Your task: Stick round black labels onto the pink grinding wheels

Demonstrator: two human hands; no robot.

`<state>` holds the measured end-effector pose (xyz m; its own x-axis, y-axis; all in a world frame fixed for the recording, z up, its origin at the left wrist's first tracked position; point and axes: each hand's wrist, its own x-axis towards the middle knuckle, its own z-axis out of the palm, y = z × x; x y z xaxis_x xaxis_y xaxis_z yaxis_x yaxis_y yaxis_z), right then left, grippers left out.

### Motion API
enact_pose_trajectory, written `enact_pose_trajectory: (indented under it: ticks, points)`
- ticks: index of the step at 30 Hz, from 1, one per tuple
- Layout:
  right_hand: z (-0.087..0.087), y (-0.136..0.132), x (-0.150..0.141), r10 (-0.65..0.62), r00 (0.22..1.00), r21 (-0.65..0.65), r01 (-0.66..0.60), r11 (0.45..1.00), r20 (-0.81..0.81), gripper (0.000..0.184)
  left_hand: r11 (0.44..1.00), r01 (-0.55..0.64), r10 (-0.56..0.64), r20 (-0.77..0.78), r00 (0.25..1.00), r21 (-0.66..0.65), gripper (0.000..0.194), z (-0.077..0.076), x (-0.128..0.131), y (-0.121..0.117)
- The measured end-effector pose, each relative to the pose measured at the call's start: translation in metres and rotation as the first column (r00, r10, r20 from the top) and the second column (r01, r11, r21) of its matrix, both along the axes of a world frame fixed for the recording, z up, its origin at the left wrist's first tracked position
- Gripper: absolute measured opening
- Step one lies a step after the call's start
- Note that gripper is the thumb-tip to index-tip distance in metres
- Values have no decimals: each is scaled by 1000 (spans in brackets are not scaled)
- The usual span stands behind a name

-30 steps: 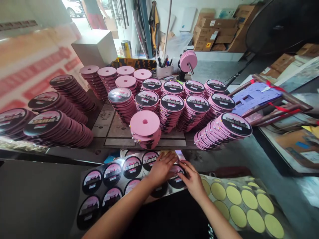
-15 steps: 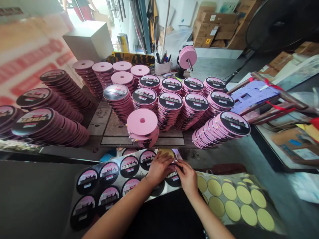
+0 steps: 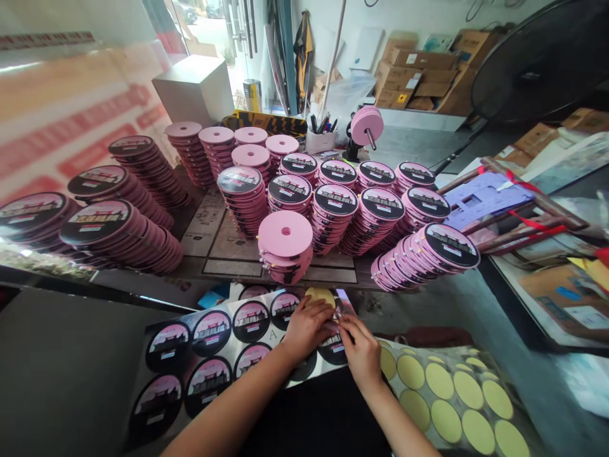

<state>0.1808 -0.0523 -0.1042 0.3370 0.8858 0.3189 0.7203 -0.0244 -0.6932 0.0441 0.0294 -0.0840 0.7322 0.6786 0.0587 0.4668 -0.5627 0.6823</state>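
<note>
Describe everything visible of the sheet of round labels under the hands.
The sheet looks like glossy silvery-grey backing with rows of round labels, black below and pink above, with pale lettering. A letter A shows between them. At its far edge is a yellow circle without a printed face. It lies below the table's front edge, partly hidden by the forearms and dark clothing. The left hand rests on it; the fingers of the right hand are at a label's edge, grip unclear.

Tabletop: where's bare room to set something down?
Best: the tabletop patch between the left labelled stacks and plain-topped front stack. Also a narrow strip from that stack to the right front stack. Crowded: the labelled cluster behind, and the label sheet, with left hand and right hand on it.
</note>
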Motion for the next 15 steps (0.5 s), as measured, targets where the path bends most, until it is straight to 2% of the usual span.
enact_pose_trajectory:
  ticks: [2,4,7,8,11,13,14,15]
  points:
    - [6,-4,-1,24,999,-2,-24,1000,26,23,999,4,-3,20,1000,-40,37,4,-2,3]
    - [21,-13,0,91,994,16,-92,996,68,21,997,12,-9,50,999,-78,35,8,-4,7]
    - [64,-30,7,243,964,79,-252,964,112,17,994,9,3,102,995,-111,35,12,-6,9]
    - [83,-32,12,244,967,104,-250,963,70,16,994,-2,16,121,993,-113,34,14,-6,8]
    - [143,-13,28,186,965,163,-157,974,-184,7,991,-93,110,191,975,-94,26,26,-6,-4]
    - [174,22,32,129,879,143,-70,987,-459,4,964,-255,264,284,922,-68,21,45,-11,-14]
    - [185,43,30,99,795,113,-39,993,-599,10,916,-395,389,384,837,-66,18,57,-15,-17]
    - [193,66,25,94,689,80,-53,995,-718,18,846,-527,498,479,723,-84,16,70,-21,-18]
